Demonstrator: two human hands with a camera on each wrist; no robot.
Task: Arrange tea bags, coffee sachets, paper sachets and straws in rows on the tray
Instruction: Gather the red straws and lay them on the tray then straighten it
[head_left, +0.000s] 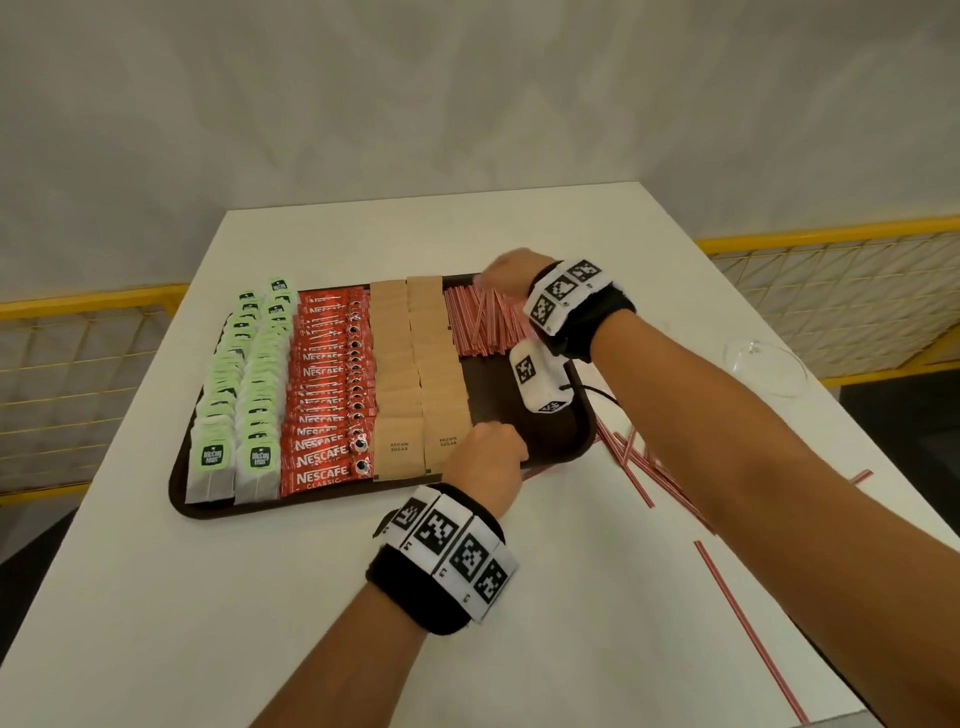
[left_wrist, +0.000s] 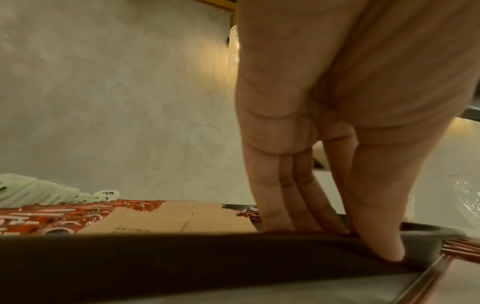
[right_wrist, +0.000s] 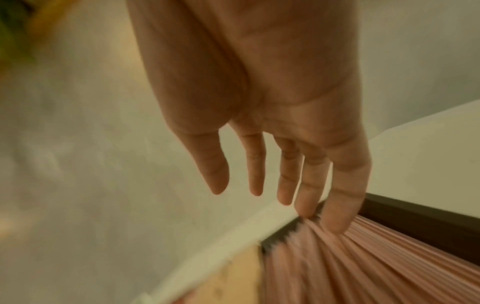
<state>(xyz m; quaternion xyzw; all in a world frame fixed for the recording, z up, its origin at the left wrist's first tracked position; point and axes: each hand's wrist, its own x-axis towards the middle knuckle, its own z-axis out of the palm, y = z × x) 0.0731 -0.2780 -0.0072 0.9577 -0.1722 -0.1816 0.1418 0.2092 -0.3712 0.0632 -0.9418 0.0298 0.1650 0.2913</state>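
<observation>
In the head view, taken from the left, the tray (head_left: 179, 457) fills the frame's middle and carries two rows of tea bags (head_left: 236, 384), then what looks like two overlapping rows of coffee sachets (head_left: 327, 389), then two rows of paper sachets (head_left: 415, 374); each row is too overlapped to count piece by piece. Right of these, at centre, one bundle of straws (head_left: 480, 325) lies in the tray's far part, long axes running toward the frame's top, a few crossing at a slant, with bare tray below them. The left hand (head_left: 485, 457) sits at the tray's near rim; the left wrist view shows its fingers (left_wrist: 275, 205) straight and pressing down inside the rim, thumb on the rim's outside, steadying and clasping nothing. The right hand (head_left: 506, 275), upper centre, rests released on the straws' far ends, fingertips (right_wrist: 337, 222) touching them, nothing clenched. Lower right, about ten loose straws (head_left: 644, 467) lie scattered on the table (head_left: 260, 597), one long one apart. They lie right of the tray, nearer the right hand, which I judge should fetch them next and lay them parallel to the bundle.
</observation>
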